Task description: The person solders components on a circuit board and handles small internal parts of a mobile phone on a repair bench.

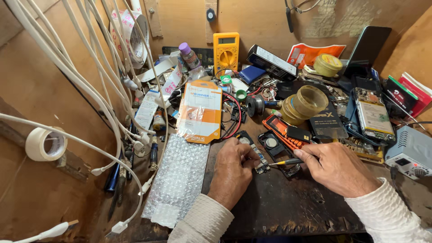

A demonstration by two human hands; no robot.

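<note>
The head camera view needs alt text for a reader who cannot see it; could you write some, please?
A left hand steadies a small circuit board on a dark, cluttered workbench while the right hand holds a yellow-handled screwdriver to it. Bubble wrap lies left; a yellow multimeter stands behind.

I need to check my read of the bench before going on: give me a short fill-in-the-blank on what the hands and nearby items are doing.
1. The right hand holds a small ____ with a yellow-and-black handle.
2. The left hand steadies a small ____ board on the dark worktop.
3. The sheet of bubble wrap lies to the ____ of the left hand.
4. The multimeter leaning against the back wall is ____ in colour.

Missing words: screwdriver; circuit; left; yellow
</note>
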